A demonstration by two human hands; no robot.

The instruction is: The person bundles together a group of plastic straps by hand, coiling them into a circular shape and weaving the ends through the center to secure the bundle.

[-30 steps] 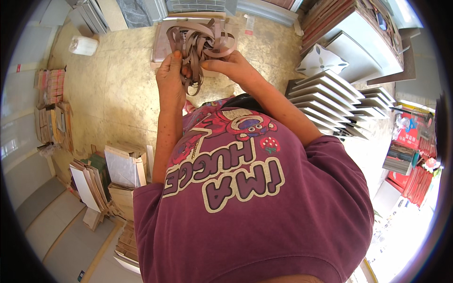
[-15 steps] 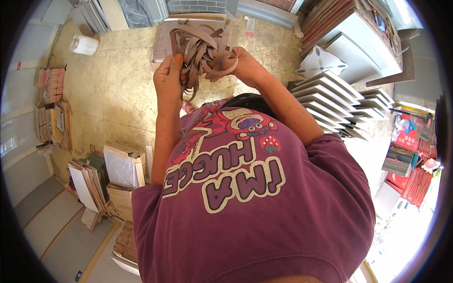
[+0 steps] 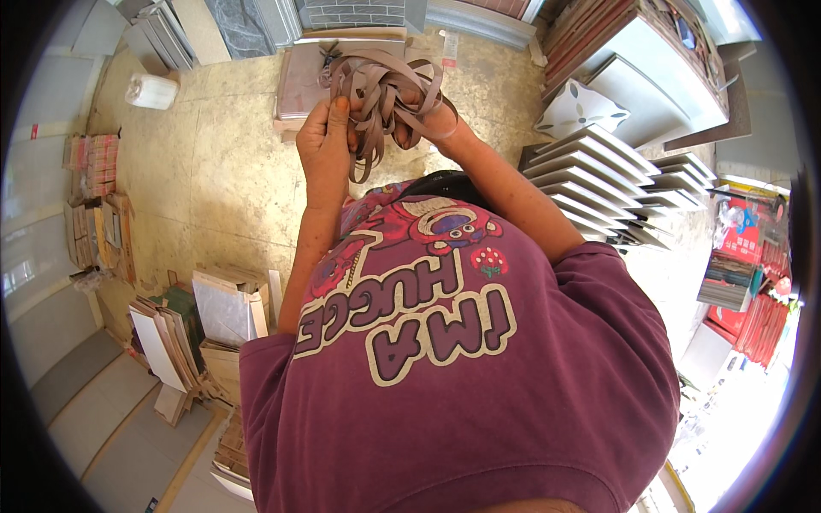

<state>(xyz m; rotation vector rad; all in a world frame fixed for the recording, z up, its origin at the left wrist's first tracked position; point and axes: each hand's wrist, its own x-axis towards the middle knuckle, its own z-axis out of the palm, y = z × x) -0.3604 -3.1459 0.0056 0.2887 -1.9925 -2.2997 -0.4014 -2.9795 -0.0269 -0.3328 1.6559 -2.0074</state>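
From where I stand, the person in the purple printed shirt [image 3: 453,410] has both hands raised in front of the body, with a loose tangle of flat brown straps [image 3: 376,90] between them. The left hand [image 3: 323,132] is clamped on the near left side of the tangle, its thumb laid along the outside. The right hand [image 3: 438,121] sits at the other side, mostly behind the bands, with fingers showing among the loops and one band curving over by the wrist; I can't tell how tightly it is closed. The hands are apart, joined only by the straps, and one long loop dangles below the left fingers.

Beyond the straps, a low stack of flat brownish panels [image 3: 299,85] lies on the worn yellowish floor [image 3: 214,162]. Off to the left stands a white plastic container [image 3: 152,91]. On the right, slanted grey panels [image 3: 590,175] stand in a row, with a white tile bearing a leaf pattern [image 3: 580,111] leaning just behind them. Nearer, at the person's left, boards and cardboard packs [image 3: 224,308] stand upright together.
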